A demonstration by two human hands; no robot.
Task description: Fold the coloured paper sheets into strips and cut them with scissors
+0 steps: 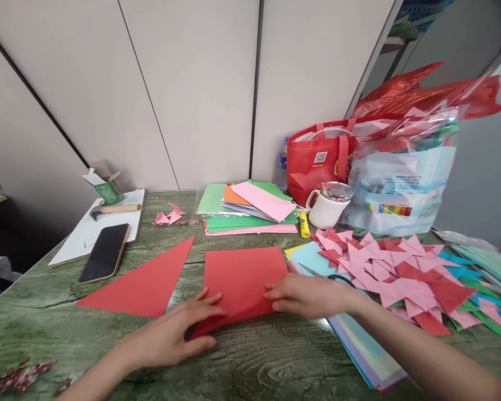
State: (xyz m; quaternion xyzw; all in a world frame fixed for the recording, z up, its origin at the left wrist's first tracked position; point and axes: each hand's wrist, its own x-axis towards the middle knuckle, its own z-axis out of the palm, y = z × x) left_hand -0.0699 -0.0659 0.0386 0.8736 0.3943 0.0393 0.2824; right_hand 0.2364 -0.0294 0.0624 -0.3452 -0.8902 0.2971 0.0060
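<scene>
Two red paper pieces on a green marbled desk (254, 362) before pale wall panels (192, 83): one triangle (137, 284) lying free at left, one folded sheet (244, 275) at centre under both hands. Flat and spread, left hand (171, 334) on its near corner; right hand (304, 295), fingers together, pressing its right edge. One phone (105, 252), one hammer (114, 209), one mug (328, 209) behind.

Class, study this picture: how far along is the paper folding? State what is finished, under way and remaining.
Done: a heap of folded pink and red paper pieces lies at the right, a red paper triangle at the left. In hand: the left hand and right hand press on a red paper sheet. Left, probably: the stack of flat coloured sheets behind looks unfolded.
</scene>
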